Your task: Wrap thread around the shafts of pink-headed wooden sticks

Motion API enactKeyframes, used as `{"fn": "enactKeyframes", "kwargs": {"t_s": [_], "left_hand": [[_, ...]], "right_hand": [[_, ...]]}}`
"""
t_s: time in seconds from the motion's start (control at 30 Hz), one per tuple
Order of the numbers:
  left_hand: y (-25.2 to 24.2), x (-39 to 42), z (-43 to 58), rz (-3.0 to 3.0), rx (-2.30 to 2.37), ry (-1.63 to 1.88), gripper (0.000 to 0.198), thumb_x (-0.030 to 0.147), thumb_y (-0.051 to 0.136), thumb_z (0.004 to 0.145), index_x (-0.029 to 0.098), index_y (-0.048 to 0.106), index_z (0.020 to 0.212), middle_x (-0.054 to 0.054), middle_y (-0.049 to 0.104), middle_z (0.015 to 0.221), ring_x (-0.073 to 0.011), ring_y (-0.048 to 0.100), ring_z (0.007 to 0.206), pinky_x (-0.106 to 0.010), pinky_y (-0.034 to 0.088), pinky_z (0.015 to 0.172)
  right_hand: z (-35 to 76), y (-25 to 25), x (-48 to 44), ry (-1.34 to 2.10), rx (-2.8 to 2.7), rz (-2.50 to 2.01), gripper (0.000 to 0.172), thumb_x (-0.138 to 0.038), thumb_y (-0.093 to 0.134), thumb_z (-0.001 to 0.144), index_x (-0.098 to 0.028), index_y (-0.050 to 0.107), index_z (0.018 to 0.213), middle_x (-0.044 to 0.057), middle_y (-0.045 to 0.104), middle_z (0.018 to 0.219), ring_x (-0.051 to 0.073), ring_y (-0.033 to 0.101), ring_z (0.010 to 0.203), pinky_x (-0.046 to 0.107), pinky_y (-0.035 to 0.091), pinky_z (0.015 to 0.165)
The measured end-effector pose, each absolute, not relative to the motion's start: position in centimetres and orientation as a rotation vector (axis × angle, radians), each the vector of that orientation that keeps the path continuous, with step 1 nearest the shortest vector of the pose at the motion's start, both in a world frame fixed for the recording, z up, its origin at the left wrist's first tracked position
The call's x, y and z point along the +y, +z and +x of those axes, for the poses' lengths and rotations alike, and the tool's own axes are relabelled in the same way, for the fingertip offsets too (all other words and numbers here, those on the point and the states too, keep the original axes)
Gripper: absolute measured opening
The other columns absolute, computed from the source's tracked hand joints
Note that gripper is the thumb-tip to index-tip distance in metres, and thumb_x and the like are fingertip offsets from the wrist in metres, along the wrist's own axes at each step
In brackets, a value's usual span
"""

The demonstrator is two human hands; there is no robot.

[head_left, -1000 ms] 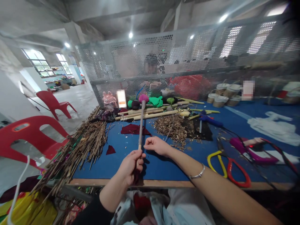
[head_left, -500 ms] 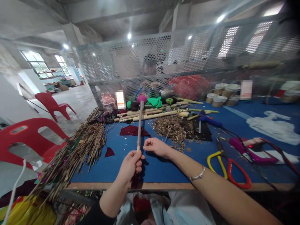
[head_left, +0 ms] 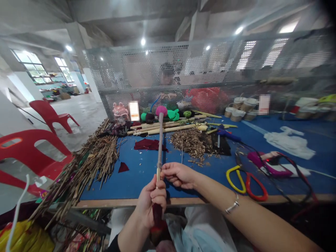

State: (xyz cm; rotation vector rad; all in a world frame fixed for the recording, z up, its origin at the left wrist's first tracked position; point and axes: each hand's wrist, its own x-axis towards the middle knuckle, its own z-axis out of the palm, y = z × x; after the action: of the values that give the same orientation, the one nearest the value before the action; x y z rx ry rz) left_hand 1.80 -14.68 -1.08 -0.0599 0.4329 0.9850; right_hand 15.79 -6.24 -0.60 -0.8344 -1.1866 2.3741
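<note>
Red plastic made up the chair (head_left: 56, 148) at the far left, with a yellow bag (head_left: 26, 236) below it. Next came a thick bundle of brown twigs (head_left: 105, 157), spilling over the edge of the blue table (head_left: 126, 189). Behind them sat a pink pig-shaped figure (head_left: 120, 112), and nearer lay a small maroon scrap (head_left: 123, 167) and a larger dark red cloth (head_left: 145, 144).

The left hand (head_left: 151, 197) was closed around the pale lower end of a rod (head_left: 160, 140), its fingers wrapped and its thumb along the side. That rod pointed away over the table, greyish along its shaft, with a magenta ball (head_left: 161, 111) at the far tip.

Just right of it, the right hand (head_left: 181, 175) had its fingers curled and thumb and forefinger drawn together beside the shaft; whether they gripped anything I could not tell. A silvery bracelet (head_left: 232, 206) circled that forearm.

Beyond lay a heap of wood chips (head_left: 187, 141), then scissors (head_left: 248, 180) with one yellow and one red handle, and finally crumpled white material (head_left: 291, 141).
</note>
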Motion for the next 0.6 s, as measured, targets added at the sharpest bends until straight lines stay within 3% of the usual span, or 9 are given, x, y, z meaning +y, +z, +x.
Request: {"fn": "enactKeyframes", "kwargs": {"t_s": [0.17,0.4,0.6], "left_hand": [[-1.2,-17.4,2.1,-0.101,0.418,0.815,0.027,0.035,0.042,0.086,0.014,0.051,0.07,0.007,0.028,0.046,0.0013,0.018,0.032,-0.007,0.019,0.031],[-1.8,-18.8,0.8,-0.008,0.515,0.759,0.007,0.025,0.055,0.08,0.019,0.055,0.075,0.009,0.021,0.041,-0.0006,0.005,0.031,-0.011,0.01,0.026],[-4.4,-20.5,1.3,-0.001,0.516,0.85,0.015,0.035,0.052,0.08,0.021,0.057,0.075,0.01,0.016,0.037,-0.0016,-0.004,0.033,-0.014,0.005,0.026]], "right_hand": [[15.4,-0.9,-10.5,2.416,-0.89,-0.784,0.028,-0.009,0.053,0.067,-0.015,0.054,0.094,-0.01,0.033,0.046,0.001,0.012,0.034,0.011,0.006,0.032],[14.3,-2.7,-14.2,2.411,-0.308,-0.632,0.014,-0.012,0.05,0.07,-0.01,0.056,0.083,-0.011,0.02,0.043,0.0,0.008,0.033,0.009,0.005,0.029],[14.2,-3.0,-16.0,2.372,-0.45,-0.642,0.022,-0.015,0.06,0.07,-0.009,0.058,0.09,-0.011,0.026,0.043,0.0,0.008,0.034,0.009,0.006,0.028]]}}
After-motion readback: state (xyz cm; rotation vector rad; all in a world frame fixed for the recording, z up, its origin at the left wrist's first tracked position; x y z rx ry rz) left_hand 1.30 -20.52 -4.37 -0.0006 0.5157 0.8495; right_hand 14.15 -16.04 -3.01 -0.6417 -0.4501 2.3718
